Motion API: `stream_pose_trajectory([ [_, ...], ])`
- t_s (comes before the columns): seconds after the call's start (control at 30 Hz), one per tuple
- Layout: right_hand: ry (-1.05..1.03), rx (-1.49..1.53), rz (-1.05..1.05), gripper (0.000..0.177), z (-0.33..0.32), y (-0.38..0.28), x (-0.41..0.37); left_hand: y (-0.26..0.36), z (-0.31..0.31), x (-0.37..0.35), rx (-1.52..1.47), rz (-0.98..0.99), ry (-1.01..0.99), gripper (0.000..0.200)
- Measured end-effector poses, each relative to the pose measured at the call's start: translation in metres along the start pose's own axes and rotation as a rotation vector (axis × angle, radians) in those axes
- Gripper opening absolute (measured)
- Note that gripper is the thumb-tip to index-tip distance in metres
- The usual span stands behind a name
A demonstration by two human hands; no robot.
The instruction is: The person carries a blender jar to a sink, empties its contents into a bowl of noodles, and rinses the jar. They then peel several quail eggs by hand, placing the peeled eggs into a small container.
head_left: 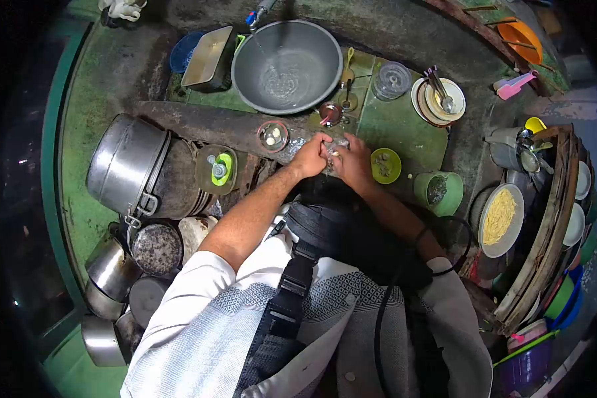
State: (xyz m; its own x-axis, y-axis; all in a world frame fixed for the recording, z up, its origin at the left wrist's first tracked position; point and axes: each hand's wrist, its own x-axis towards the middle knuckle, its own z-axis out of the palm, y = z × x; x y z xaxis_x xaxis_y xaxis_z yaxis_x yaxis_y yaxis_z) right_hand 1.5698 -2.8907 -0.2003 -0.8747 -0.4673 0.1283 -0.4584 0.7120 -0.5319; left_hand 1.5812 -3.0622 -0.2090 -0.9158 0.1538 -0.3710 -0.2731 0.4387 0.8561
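The left hand and right hand are curled close together; I cannot tell what, if anything, they hold. Left of them is a clear bowl with white pieces; right, a yellow-green bowl.

1 left hand and 1 right hand are visible. At the far side is 1 gray basin; nearer, 1 small bowl with 2 white pieces; right, 1 yellow-green bowl, 1 green tub and 1 noodle dish.
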Motion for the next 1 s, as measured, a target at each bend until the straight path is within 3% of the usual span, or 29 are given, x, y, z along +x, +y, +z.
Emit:
stream_pose_trajectory([
  [0.13, 0.152, 0.162, -0.085, 0.030, -0.020, -0.002, -0.008, 0.005, -0.003, -0.005, 0.118, -0.027, 0.038, 0.036],
  [0.17, 0.154, 0.153, -0.081, 0.030, -0.027, 0.000, -0.011, 0.007, -0.004, -0.007, 0.152, -0.027, 0.051, 0.034],
  [0.2, 0.086, 0.328, -0.031, 0.030, -0.036, 0.003, -0.015, 0.010, -0.007, -0.008, 0.181, -0.054, 0.007, 0.031],
  [0.23, 0.021, 0.499, 0.020, 0.029, -0.047, 0.005, -0.019, 0.011, -0.007, -0.011, 0.345, 0.094, 0.076, 0.031],
  [0.3, -0.043, 0.587, 0.157, 0.026, -0.078, 0.005, -0.027, 0.019, -0.006, -0.019, 0.391, 0.183, 0.211, 0.028],
  [0.4, -0.016, 0.814, 0.271, 0.023, -0.099, 0.021, -0.040, 0.066, -0.004, -0.036, 0.242, 0.346, 0.253, 0.032],
  [0.43, -0.002, 0.807, 0.277, 0.023, -0.108, 0.022, -0.042, 0.076, 0.003, -0.035, 0.239, 0.358, 0.243, 0.032],
  [0.5, 0.045, 0.735, 0.217, 0.024, -0.132, 0.013, -0.044, 0.092, 0.022, -0.035, -0.287, 0.153, -0.079, 0.033],
  [0.57, 0.170, 0.596, 0.063, 0.020, -0.146, 0.008, -0.042, 0.118, 0.040, -0.035, -0.454, 0.128, -0.164, 0.031],
  [0.83, 0.204, 0.647, 0.129, 0.027, -0.157, 0.020, -0.069, 0.137, 0.078, -0.034, -0.509, 0.230, -0.116, 0.022],
  [1.0, 0.290, 0.590, 0.140, 0.018, -0.161, 0.023, -0.077, 0.145, 0.085, -0.040, -0.476, 0.179, -0.086, 0.025],
])
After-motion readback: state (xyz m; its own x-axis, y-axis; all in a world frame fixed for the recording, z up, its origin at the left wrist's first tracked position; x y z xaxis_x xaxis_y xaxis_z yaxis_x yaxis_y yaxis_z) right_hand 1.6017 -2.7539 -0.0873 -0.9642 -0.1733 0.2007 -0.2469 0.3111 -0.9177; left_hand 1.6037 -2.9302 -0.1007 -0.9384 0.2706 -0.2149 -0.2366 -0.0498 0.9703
